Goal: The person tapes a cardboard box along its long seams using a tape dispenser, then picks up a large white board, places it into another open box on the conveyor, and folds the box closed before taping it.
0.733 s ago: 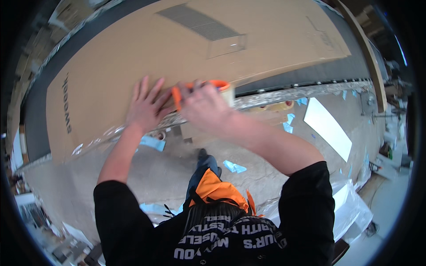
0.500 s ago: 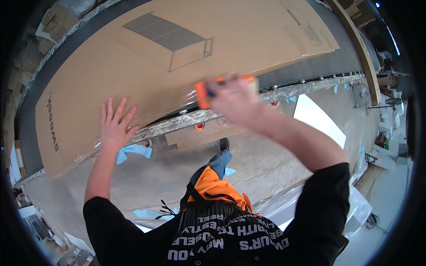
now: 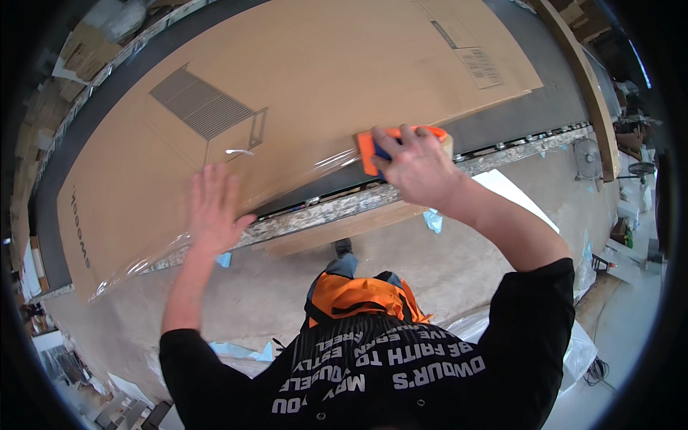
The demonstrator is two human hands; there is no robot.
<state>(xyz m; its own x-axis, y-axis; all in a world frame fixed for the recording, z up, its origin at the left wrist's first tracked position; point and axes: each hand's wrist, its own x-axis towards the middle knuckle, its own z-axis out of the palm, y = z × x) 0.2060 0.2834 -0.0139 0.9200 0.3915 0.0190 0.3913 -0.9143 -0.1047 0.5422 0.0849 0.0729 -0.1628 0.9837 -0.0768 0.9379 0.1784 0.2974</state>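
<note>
– What's changed since half a second back?

– My left hand (image 3: 213,208) has slid rightward along the big flat cardboard box (image 3: 287,107); it lies open, fingers spread, palm on the clear plastic film (image 3: 179,240) at the near edge

– And the right?

– The right hand (image 3: 416,168) has dropped lower; clenched round the orange tape dispenser (image 3: 373,147), pressing it on the box's edge over the conveyor (image 3: 502,147)
</note>
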